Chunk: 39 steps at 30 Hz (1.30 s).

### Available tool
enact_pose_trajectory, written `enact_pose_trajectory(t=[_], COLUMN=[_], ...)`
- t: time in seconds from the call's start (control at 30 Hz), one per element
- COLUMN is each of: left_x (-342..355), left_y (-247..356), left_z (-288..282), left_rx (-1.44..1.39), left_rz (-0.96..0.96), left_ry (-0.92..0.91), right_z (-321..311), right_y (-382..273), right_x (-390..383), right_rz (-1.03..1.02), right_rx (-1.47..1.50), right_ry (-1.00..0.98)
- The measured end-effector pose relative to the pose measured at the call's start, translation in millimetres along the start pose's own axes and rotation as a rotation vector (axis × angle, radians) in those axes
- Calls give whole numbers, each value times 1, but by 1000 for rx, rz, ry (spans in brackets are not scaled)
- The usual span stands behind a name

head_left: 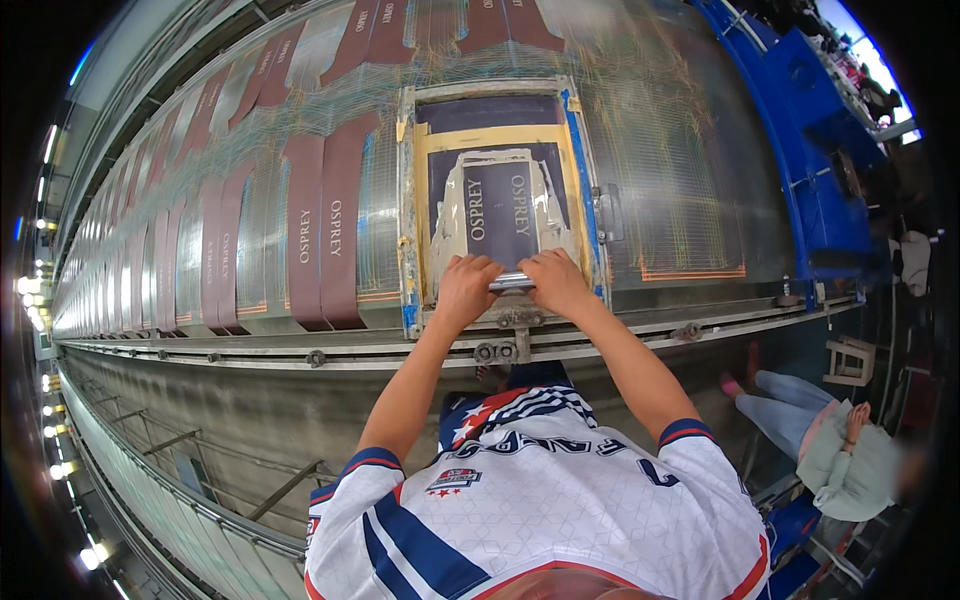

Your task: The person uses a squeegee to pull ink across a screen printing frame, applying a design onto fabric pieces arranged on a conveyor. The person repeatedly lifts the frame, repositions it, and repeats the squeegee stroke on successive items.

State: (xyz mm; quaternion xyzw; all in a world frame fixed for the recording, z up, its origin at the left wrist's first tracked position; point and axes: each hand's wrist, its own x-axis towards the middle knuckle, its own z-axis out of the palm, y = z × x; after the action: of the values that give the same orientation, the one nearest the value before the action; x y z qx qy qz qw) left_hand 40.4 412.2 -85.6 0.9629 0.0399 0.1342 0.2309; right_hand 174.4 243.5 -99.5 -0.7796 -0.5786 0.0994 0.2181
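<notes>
A screen-printing frame point(408, 200) lies on the long table in front of me, its mesh edged with yellowish and blue tape. At its near end my left hand point(467, 286) and my right hand point(558, 284) are both closed round the two ends of a squeegee point(512, 282), whose metal bar shows between them. Pale beige ink point(451, 222) is smeared in uneven streaks round a dark middle area of the mesh point(498, 215), where light lettering shows. The squeegee's blade edge is hidden under my fingers.
Maroon cut fabric pieces point(305, 265) with pale lettering lie in rows along the table to the left. A metal rail point(640, 332) runs along the near edge. At right are a blue machine frame point(820, 170), a seated person point(840, 465) and a small stool point(848, 360).
</notes>
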Motion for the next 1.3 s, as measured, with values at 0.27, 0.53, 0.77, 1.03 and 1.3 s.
enact_pose_trajectory(t=[0.27,0.53,0.77,1.03,1.3], left_x=[91,203,189,29,10], left_y=[-64,-139,-138,-32,-1], left_z=[-8,-6,7,18,2], left_rx=[51,69,-40,-65,62], left_rz=[9,-17,-22,-44,-57], left_ry=[-88,-83,23,-5,-45], right_z=[-38,-63,-51,-9,0], right_y=[53,118,113,28,3], right_x=[98,216,206,46,5], right_rz=[36,193,193,87,72], right_rx=[-10,-42,-8,5,-93], right_ry=[-146,-245,-182,-148,30])
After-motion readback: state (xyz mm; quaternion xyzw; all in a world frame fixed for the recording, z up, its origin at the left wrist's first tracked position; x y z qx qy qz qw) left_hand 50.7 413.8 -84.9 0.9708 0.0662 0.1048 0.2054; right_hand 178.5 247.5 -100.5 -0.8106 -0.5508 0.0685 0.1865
